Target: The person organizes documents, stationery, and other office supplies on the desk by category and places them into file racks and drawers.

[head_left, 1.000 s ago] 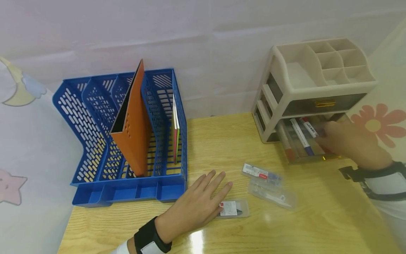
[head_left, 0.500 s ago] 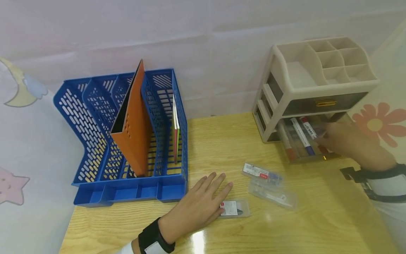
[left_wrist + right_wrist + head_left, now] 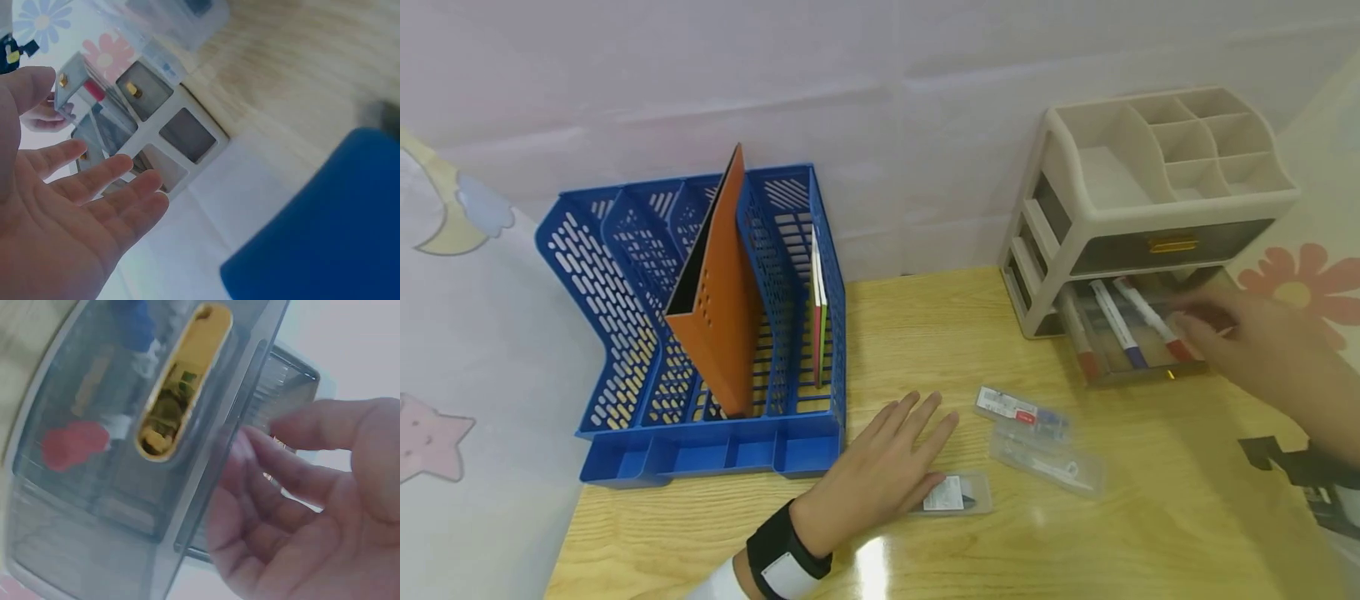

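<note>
In the head view my left hand (image 3: 876,467) is spread with straight fingers, its thumb over the end of a clear plastic case (image 3: 946,493) with a white label. Whether it touches the case I cannot tell. My right hand (image 3: 1247,342), blurred, is at the right front of a pulled-out clear drawer (image 3: 1105,375). In the right wrist view its fingertips (image 3: 240,450) are loosely bent over the drawer's edge, with nothing seen between them. Inside lie a blue-capped marker (image 3: 1116,321) and a red-capped marker (image 3: 1150,315); another reddish end (image 3: 1087,365) shows at the left.
The drawer belongs to a cream desktop organizer (image 3: 1180,208) with open compartments on top. Two more clear cases (image 3: 1022,412) lie on the wooden table (image 3: 925,333). At the left stands a blue file rack (image 3: 827,283) holding an orange binder (image 3: 722,333) and thin booklets (image 3: 817,317).
The right hand has shifted right, away from the markers. The red-capped marker now shows its full length to the drawer's front. The left hand moved slightly right.
</note>
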A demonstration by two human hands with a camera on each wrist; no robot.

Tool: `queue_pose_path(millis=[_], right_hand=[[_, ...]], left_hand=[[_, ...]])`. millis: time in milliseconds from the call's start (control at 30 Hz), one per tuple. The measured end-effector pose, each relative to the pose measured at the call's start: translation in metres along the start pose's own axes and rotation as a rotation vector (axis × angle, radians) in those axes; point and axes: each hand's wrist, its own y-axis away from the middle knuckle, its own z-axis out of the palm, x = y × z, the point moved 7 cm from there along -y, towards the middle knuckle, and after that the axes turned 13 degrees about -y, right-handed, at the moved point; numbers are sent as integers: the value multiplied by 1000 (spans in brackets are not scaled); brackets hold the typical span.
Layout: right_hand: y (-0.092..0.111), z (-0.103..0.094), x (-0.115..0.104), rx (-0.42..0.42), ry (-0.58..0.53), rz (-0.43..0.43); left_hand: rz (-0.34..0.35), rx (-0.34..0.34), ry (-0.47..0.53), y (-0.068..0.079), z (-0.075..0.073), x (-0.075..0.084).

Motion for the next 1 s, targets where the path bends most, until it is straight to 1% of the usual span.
queue_pose_path(millis=[67, 167, 267, 333, 400, 433, 467, 500, 567, 633, 700, 733, 800, 833, 900, 1000], right_hand=[[8, -4, 2, 72, -37, -4], [20, -9, 4, 205, -150, -41], [33, -13, 4, 349, -280, -125], [40, -13, 6, 409, -358, -158], [46, -12, 9, 422, -438, -185], [48, -11, 11, 410, -467, -185], [50, -8, 15, 390, -486, -168], [52, -6, 18, 367, -482, -147], [55, -1, 27, 298, -450, -73], [59, 5, 37, 210, -353, 25], [61, 11, 48, 98, -234, 108], [62, 15, 54, 40, -194, 143], [63, 22, 62, -64, -148, 166], [63, 26, 66, -102, -135, 161], [62, 31, 74, -138, -168, 174], [61, 37, 83, -153, -273, 174]], left_hand=[[1, 13, -8, -4, -1, -1], [-3, 26, -31, -10, -2, -4], [-9, 38, -35, -16, -3, -6], [-7, 43, -33, -19, -4, -7], [-8, 41, -36, -24, -4, -8], [-8, 40, -39, -26, -4, -9], [-10, 39, -43, -28, -4, -9], [-12, 39, -44, -30, -4, -10], [-17, 38, -42, -35, -4, -10], [-16, 41, -31, -38, -4, -10], [-10, 41, -33, -42, -3, -9], [-8, 40, -36, -43, -3, -9], [-6, 37, -49, -45, -3, -8], [-7, 34, -54, -45, -3, -8], [-9, 29, -66, -46, -2, -8], [-12, 28, -53, -47, 1, -7]])
